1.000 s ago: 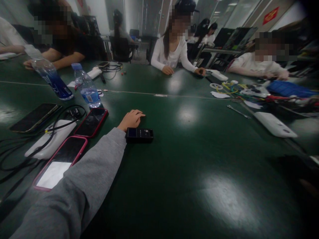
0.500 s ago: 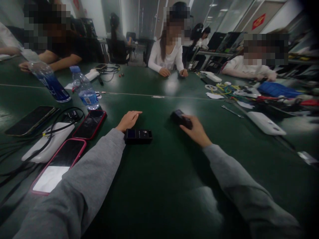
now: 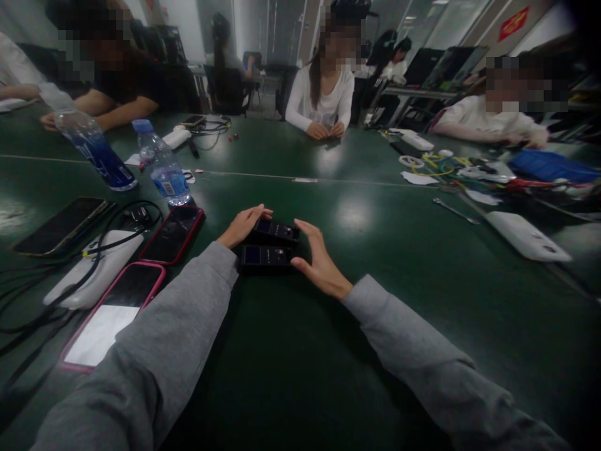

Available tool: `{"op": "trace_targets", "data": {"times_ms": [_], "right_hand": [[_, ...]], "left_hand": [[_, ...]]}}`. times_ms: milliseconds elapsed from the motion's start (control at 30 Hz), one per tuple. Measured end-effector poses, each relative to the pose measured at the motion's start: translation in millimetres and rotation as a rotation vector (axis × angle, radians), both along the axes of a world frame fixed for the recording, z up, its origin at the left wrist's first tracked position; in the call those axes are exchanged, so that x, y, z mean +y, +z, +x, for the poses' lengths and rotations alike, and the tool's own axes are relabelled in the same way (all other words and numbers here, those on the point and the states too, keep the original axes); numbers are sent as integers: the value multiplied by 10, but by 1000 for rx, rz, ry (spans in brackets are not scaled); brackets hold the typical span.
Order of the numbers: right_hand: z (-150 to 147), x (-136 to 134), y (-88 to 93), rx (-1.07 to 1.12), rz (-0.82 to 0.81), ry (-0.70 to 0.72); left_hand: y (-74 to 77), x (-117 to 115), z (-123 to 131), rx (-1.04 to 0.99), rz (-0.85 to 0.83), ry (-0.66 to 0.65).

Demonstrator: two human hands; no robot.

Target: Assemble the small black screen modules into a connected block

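Observation:
Two small black devices with little screens lie side by side on the green table [image 3: 357, 351]: the near device [image 3: 265, 255] and the far device [image 3: 277, 230] just behind it. My left hand [image 3: 244, 224] rests flat at their left end, fingers stretched and touching the far device. My right hand [image 3: 319, 260] is at their right end, fingers spread and curved, thumb against the near device, fingertips by the far one. Both arms wear grey sleeves.
At the left lie a red-cased phone [image 3: 171, 233], a pink-cased phone [image 3: 113, 316], a white power bank [image 3: 89, 269] with black cables and two water bottles [image 3: 162, 164]. Wires, a blue pouch and a white power strip [image 3: 526, 237] sit at the right. Other people sit across the table.
My right hand came into view carrying the second black device, set it down behind the first one, and now rests open at their right end. My left hand has barely moved.

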State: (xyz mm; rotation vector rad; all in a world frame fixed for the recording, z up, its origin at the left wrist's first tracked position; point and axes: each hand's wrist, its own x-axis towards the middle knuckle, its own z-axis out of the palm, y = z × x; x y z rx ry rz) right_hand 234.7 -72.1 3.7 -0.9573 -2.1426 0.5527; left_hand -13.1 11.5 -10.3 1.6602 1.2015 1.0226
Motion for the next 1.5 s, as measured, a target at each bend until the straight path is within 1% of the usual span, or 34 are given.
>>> {"op": "trace_targets", "data": {"times_ms": [67, 167, 233, 367, 467, 533, 600, 667, 733, 800, 967, 1100, 1200, 1400, 1500], "right_hand": [[-54, -37, -28, -99, 7, 35], [-106, -44, -76, -178, 46, 10], [-106, -23, -99, -173, 34, 7], [-77, 33, -122, -89, -28, 55], [-69, 50, -118, -54, -30, 76], [-70, 37, -99, -77, -21, 78], [-75, 5, -67, -145, 31, 50], [-86, -40, -27, -239, 139, 16], [-101, -84, 11, -326, 255, 24], [-116, -111, 34, -374, 312, 47], [-120, -99, 21, -368, 286, 7], [-123, -97, 8, -363, 320, 0], [-142, -121, 26, -363, 316, -20], [-142, -115, 36, -340, 266, -113], [-126, -86, 11, -305, 212, -107]], "left_hand": [[-9, 1, -2, 21, 15, -20], [-18, 8, -6, 28, 18, -47], [-21, 12, -7, 27, 8, -48], [-2, 2, 2, -5, -30, -50], [39, -18, 18, -69, -50, -23], [66, -23, 25, -102, -53, 0], [80, -17, 25, -124, -59, 12], [82, -4, 19, -150, -63, 17], [76, 7, 11, -172, -59, 20], [69, 9, 7, -182, -52, 18], [36, -1, -3, -135, -54, -7], [13, 11, -17, -67, -10, -26], [8, 23, -22, -47, 5, -30], [11, 14, -18, -62, -30, -9], [22, 0, -13, -85, -43, -6]]}}
